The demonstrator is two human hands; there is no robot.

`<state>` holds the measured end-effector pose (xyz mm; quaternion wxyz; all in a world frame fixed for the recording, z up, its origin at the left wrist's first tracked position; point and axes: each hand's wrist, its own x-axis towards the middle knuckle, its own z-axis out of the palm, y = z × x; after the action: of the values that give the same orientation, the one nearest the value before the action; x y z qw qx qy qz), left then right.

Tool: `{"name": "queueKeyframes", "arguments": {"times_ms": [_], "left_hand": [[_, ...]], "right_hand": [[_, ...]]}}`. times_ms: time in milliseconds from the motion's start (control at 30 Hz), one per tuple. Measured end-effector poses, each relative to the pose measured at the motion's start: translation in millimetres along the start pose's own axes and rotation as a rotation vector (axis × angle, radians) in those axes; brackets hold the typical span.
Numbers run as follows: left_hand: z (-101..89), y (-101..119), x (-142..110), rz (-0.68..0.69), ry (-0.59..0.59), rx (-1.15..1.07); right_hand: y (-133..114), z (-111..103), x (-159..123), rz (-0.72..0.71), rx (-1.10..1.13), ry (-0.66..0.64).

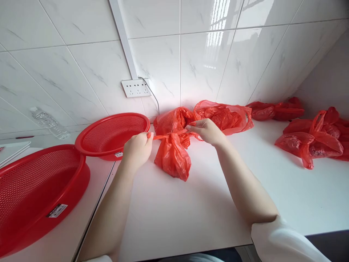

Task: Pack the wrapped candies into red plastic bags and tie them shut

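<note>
A red plastic bag (pixel 173 160) sits on the white table, bunched and narrowed at its top. My left hand (pixel 138 147) is closed on one of its handles, drawn out to the left. On the opposite side, my right hand (pixel 205 130) pinches the other handle and pulls it to the right. The two handles cross at the neck of the bag, where a twist or knot shows. Right behind, another red plastic bag (pixel 166 122) touches or nearly touches this one. What the bags hold cannot be made out.
Two red perforated baskets (pixel 67 200) (pixel 109 118) stand at the left. More red bags (pixel 223 116) (pixel 313 136) lie along the wall and at the right. A clear plastic bottle (pixel 50 123) lies at the back left. A power socket (pixel 135 88) with a cable is on the tiled wall.
</note>
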<state>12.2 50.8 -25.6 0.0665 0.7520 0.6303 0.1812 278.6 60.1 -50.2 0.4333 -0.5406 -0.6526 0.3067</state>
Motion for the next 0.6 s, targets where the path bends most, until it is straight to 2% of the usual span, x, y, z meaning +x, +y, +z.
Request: {"name": "queueKeyframes", "arguments": {"times_ms": [100,200,267,333,433,467,500,600], "left_hand": [[-8.0,-7,1,-0.151,-0.177,0.142],[-10.5,-13,2,-0.201,-0.336,0.156],[-10.5,-15,2,-0.171,-0.403,0.133],[-11.8,-17,0,-0.123,-0.437,0.081],[-18.0,-20,-2,-0.058,-0.4,0.006],[-20.6,-20,-3,-0.051,-0.372,-0.004],[-23.2,-21,-4,-0.054,-0.346,-0.007],[-28.7,-25,-3,-0.077,-0.315,0.0]], "right_hand": [[12,-21,4,0.161,-0.341,0.077],[21,-35,6,0.296,-0.566,-0.008],[24,-40,5,0.302,-0.653,-0.114],[24,-38,2,0.22,-0.736,-0.125],[18,-20,-1,0.005,-0.782,0.012],[16,-9,-1,-0.056,-0.752,0.012],[13,2,-1,-0.099,-0.705,-0.039],[10,38,2,-0.148,-0.579,-0.334]]}}
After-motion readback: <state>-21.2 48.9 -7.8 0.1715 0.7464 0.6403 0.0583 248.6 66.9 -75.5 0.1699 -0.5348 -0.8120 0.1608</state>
